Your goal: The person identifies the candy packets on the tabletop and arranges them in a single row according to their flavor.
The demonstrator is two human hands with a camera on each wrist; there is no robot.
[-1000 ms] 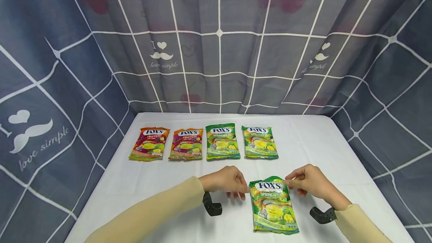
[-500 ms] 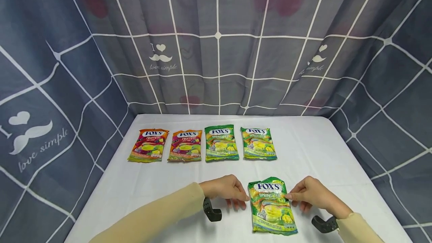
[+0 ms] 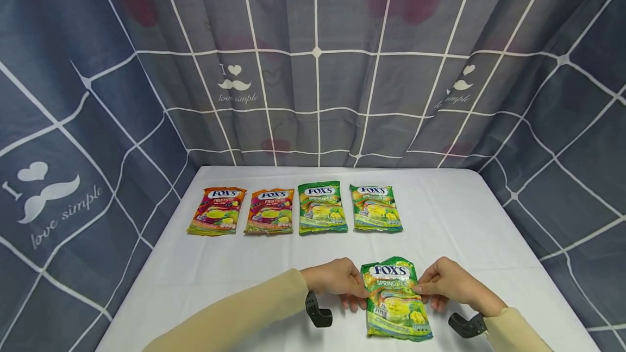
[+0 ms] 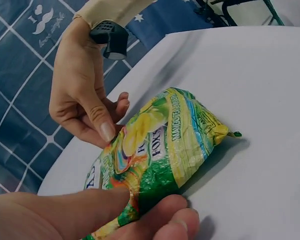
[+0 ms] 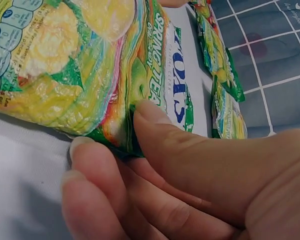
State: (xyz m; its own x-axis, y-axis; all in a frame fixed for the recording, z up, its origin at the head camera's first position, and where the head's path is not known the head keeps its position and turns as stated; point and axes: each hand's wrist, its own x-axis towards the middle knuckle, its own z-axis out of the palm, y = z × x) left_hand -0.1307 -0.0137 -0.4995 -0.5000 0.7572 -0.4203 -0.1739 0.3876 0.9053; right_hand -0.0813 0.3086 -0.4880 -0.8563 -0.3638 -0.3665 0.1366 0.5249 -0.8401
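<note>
A green Fox's Spring Tea candy bag [image 3: 395, 300] lies at the front of the table, its top edge toward the back. My left hand [image 3: 339, 282] pinches its left side, thumb over the printed face and fingers against the edge in the left wrist view. On the opposite side my right hand [image 3: 452, 283] pinches the upper right edge, the thumb pressing the front below the FOX'S lettering. The right wrist view shows those fingers curled at the bag's side, partly beneath it. The bag's underside is hidden.
Along the back lie two red-orange Fox's Fruits bags, one far left [image 3: 217, 212] and one beside it [image 3: 270, 212]. Two green Spring Tea bags, one near the middle [image 3: 323, 208] and one to its right [image 3: 376, 209], continue the row. Grid-patterned curtains [image 3: 293, 80] surround the white table [image 3: 235, 265].
My left hand has moved right and slightly toward me, onto the bag's left side. My right hand has slid down along the right edge. The bag has barely shifted.
</note>
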